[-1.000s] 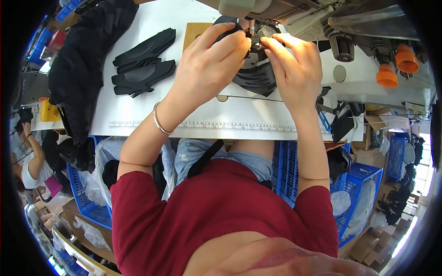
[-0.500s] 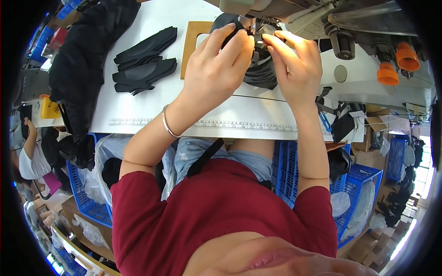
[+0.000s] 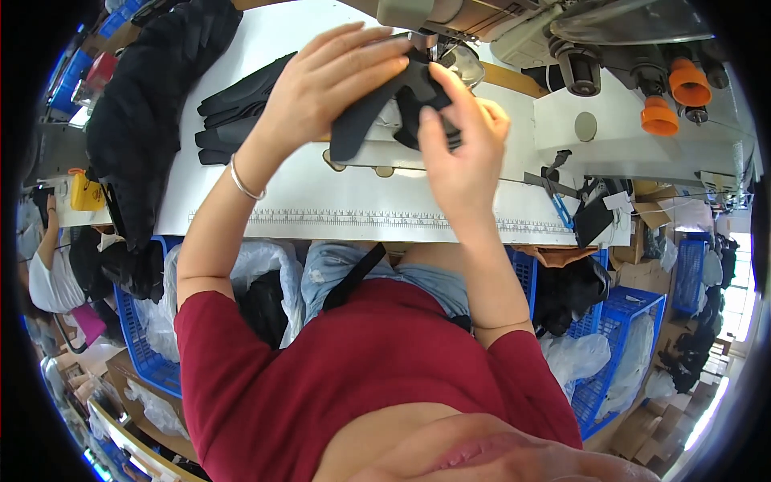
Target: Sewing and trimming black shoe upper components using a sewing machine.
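In the head view, the black piece (image 3: 416, 78) lies between the hands, below the machine head (image 3: 462, 18); keep it flat there, fingertips clear of the mechanism. The left hand (image 3: 321, 84) extends over its left part, fingers straight; the right hand (image 3: 466, 145) holds thumb and forefinger apart, its grip indeterminable.

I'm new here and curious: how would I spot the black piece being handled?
On the white table, look toward the sewing machine. Just below it in view, the black piece is partly covered by the left hand. Unlike the stacked black pieces farther left, it's near the machine.
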A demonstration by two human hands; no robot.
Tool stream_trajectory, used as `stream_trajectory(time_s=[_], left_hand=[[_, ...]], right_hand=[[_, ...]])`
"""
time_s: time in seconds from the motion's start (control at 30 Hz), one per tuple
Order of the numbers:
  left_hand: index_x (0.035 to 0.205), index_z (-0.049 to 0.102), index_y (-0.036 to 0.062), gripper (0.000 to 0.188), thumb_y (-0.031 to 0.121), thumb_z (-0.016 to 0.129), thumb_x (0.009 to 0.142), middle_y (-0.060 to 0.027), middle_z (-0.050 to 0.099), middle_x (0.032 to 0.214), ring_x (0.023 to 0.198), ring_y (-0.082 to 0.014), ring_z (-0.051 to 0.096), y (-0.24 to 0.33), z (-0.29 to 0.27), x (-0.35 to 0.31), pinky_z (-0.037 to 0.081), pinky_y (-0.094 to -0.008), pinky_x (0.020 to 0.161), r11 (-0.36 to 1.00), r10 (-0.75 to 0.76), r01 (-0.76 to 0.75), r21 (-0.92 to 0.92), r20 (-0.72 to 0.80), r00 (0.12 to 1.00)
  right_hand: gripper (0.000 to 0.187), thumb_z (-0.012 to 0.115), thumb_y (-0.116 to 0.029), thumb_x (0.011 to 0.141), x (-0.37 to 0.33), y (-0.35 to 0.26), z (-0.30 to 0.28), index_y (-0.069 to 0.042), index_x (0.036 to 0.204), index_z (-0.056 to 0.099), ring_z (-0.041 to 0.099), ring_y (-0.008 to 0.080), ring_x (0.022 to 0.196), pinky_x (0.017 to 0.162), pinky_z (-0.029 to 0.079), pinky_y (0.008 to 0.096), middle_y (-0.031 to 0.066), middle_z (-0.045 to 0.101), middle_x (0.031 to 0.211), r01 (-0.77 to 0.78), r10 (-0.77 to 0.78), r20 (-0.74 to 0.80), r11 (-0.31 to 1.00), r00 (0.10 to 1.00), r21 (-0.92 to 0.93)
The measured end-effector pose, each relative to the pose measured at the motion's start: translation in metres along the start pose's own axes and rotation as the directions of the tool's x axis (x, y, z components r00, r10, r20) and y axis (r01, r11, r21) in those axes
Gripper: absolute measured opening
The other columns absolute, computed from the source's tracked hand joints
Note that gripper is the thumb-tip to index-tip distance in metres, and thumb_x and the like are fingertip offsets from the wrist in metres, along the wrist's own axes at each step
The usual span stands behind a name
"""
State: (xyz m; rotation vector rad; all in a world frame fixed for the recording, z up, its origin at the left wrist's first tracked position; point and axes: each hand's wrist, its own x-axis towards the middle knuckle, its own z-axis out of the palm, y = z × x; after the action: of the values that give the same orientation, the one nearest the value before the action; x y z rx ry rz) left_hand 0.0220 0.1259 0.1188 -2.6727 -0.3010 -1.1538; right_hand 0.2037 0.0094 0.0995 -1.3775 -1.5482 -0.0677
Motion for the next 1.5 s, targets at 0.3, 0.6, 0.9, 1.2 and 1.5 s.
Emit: stream_trajectory(time_s=[0.3,0.6,0.9,1.2,1.5], left_hand=[[0.102,0.071,0.0013,0.033,0.009,0.07,0.07,-0.0121,0.067,0.107,0.107,-0.0298,0.067,0.044,0.025,0.008,0.058,-0.0422,0.094,0.997,-0.037,0.049,0.059,-0.189,0.981],[0.1,0.071,0.0021,0.029,0.01,0.067,0.072,-0.0113,0.066,0.106,0.106,-0.0282,0.067,0.043,0.025,0.008,0.058,-0.041,0.094,0.996,-0.039,0.055,0.075,-0.197,0.98],[0.1,0.071,0.0029,0.029,0.01,0.067,0.072,-0.0099,0.066,0.105,0.106,-0.0273,0.067,0.044,0.024,0.008,0.058,-0.0404,0.093,0.996,-0.062,0.074,0.049,-0.214,0.975],[0.101,0.072,0.0006,0.036,0.011,0.076,0.067,-0.0131,0.069,0.105,0.106,-0.0323,0.068,0.043,0.024,0.006,0.058,-0.0445,0.094,0.997,-0.06,0.067,0.028,-0.206,0.977],[0.099,0.072,0.0025,0.034,0.01,0.074,0.066,-0.0105,0.068,0.102,0.101,-0.029,0.069,0.044,0.027,0.01,0.059,-0.0411,0.089,0.996,-0.043,0.061,0.068,-0.241,0.97]], right_hand=[[0.035,0.067,-0.012,0.088,0.023,0.017,-0.037,-0.012,0.123,0.071,0.051,0.0131,0.081,0.092,0.04,0.0293,-0.0006,0.059,0.067,-0.242,0.226,0.168,0.967,0.96,0.081],[0.035,0.068,-0.012,0.088,0.022,0.02,-0.035,-0.014,0.123,0.072,0.051,0.0146,0.084,0.089,0.041,0.0296,0.0002,0.061,0.068,-0.255,0.235,0.163,0.961,0.958,0.11],[0.035,0.068,-0.011,0.088,0.022,0.019,-0.035,-0.014,0.123,0.072,0.051,0.0155,0.081,0.09,0.041,0.0298,0.0001,0.06,0.066,-0.207,0.192,0.16,0.975,0.968,0.081],[0.037,0.068,-0.011,0.088,0.02,0.019,-0.033,-0.016,0.124,0.072,0.05,0.0168,0.087,0.089,0.043,0.0317,0.0001,0.06,0.068,-0.264,0.244,0.17,0.958,0.955,0.107],[0.038,0.07,-0.013,0.088,0.018,0.022,-0.034,-0.016,0.125,0.071,0.051,0.0171,0.089,0.086,0.044,0.0311,0.0006,0.062,0.071,-0.231,0.216,0.16,0.97,0.963,0.079]])
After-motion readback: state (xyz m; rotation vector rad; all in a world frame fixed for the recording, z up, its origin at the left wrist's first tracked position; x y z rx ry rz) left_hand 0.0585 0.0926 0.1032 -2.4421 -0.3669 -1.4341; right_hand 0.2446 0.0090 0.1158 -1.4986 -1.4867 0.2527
